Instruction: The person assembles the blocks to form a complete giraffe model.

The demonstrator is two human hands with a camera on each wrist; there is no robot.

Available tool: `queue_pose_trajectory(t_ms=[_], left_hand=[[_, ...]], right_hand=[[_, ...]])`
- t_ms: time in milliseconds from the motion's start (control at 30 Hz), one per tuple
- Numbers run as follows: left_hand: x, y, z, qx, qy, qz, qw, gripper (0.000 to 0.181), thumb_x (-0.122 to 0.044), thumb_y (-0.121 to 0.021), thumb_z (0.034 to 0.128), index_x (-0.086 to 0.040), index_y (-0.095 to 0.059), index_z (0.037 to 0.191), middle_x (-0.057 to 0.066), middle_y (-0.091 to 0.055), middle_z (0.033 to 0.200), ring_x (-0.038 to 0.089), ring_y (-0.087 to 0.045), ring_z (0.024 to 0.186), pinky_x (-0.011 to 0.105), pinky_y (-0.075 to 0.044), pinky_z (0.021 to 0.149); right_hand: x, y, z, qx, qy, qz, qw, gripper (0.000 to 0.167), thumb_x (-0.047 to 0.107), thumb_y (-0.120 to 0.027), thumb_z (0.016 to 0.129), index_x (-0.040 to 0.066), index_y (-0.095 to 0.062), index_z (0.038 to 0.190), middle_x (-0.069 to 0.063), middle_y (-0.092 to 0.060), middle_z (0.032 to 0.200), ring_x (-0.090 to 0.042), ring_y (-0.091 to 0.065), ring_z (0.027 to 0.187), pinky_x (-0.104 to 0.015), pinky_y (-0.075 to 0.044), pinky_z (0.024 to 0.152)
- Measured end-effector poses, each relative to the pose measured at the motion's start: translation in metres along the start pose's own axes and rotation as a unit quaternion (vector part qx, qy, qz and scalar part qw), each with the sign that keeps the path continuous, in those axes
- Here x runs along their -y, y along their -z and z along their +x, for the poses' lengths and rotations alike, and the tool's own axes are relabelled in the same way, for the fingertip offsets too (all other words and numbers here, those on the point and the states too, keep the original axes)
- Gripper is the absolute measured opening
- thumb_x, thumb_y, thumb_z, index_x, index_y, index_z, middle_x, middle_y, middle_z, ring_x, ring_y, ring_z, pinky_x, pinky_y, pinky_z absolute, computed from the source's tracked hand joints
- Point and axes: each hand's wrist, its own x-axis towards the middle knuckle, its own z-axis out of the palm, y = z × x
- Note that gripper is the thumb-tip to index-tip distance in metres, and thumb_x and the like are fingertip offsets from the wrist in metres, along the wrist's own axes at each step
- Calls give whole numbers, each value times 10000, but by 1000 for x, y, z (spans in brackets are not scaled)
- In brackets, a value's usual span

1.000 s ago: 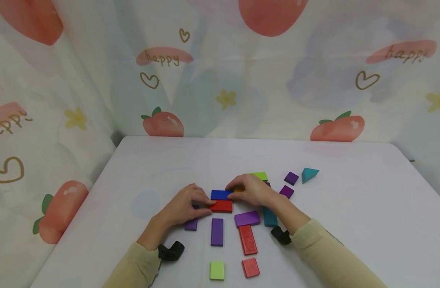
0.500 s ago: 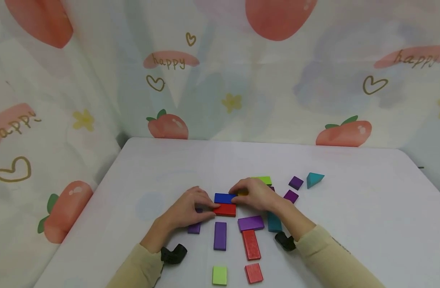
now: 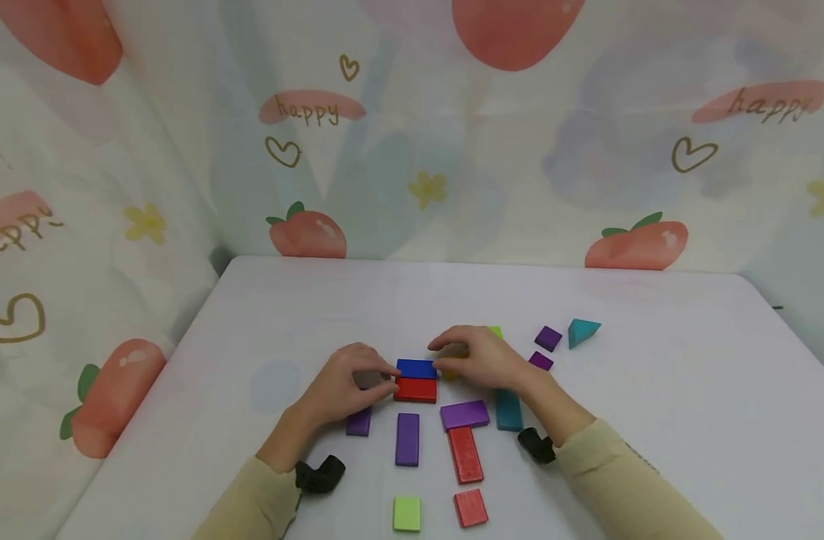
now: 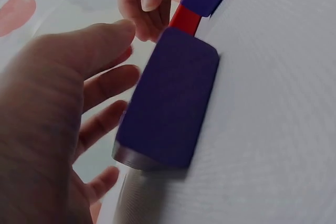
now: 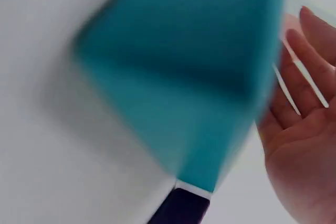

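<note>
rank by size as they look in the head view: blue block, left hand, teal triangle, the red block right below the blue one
Largest to smallest:
1. left hand
2. red block
3. blue block, its ends close to the fingertips
4. teal triangle, which lies farther off

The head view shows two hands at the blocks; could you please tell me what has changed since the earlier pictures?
The left hand has drawn its fingertips back off the red block, uncovering its left end. The right hand has edged right, its thumb covering less of the blue block, and hides more of the far lime-green block. The blocks themselves look unmoved, blue still directly beyond red.
</note>
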Motion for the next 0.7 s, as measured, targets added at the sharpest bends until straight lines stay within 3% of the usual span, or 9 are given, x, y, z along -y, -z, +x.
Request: queue_pose_trajectory(t_ms=[133,333,500,700], left_hand=[[-1,0,2,-86,72,16,9999,219,-229,-820,865,-206,-799,1082,-101,-685,1106,126,-543,1121,473,-456,991],[-1,-2,8,367,71,180,9991,291,-273,-803,884,-221,-776,1169,-113,-661,1245,148,-470,1226,529,-379,1063],[-1,-3,13,652,-120,268,9974,307,-257,-795,894,-201,-768,1195,-96,-665,1272,165,-480,1221,507,-382,1064],[-6,-2,15,1054,37,434,9935,318,-279,-755,925,-209,-754,1235,-102,-668,1281,191,-472,1319,572,-291,1122]], right_hand=[[1,5,-5,-102,182,-46,9998,293,179,-715,956,97,-704,1238,-39,-666,1248,-293,-588,1197,-463,-520,973],[1,10,-15,-96,561,-205,9982,288,154,-721,950,60,-703,1221,-46,-684,1207,-299,-601,1173,-505,-497,995],[1,11,-28,-122,465,-245,9985,288,155,-736,939,88,-712,1218,-27,-680,1182,-257,-602,1132,-450,-529,960],[-2,13,-47,38,442,-431,9981,295,222,-747,935,117,-722,1210,-8,-678,1203,-240,-606,1118,-449,-542,928]])
